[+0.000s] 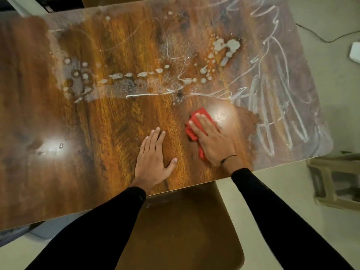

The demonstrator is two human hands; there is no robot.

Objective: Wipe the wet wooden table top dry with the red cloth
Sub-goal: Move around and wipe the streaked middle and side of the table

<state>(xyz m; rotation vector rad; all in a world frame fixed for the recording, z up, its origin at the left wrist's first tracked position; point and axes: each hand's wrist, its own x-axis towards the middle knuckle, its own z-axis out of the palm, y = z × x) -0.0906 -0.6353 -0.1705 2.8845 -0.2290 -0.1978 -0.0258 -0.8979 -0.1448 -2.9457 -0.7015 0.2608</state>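
The wooden table top [109,117] fills most of the view, glossy with wet streaks and whitish puddles [228,47] across its far half and right side. My right hand [212,139] lies flat with straight fingers on the crumpled red cloth [191,131], pressing it to the wood near the front edge, right of centre. The cloth shows past the fingertips and along the hand's left side. My left hand [153,160] rests flat on bare wood beside it, fingers straight and thumb spread, holding nothing.
A brown chair seat [175,230] stands under the table's near edge between my arms. A beige step stool [335,182] sits on the floor at the right. A cable and a white object [354,51] lie on the floor at the far right.
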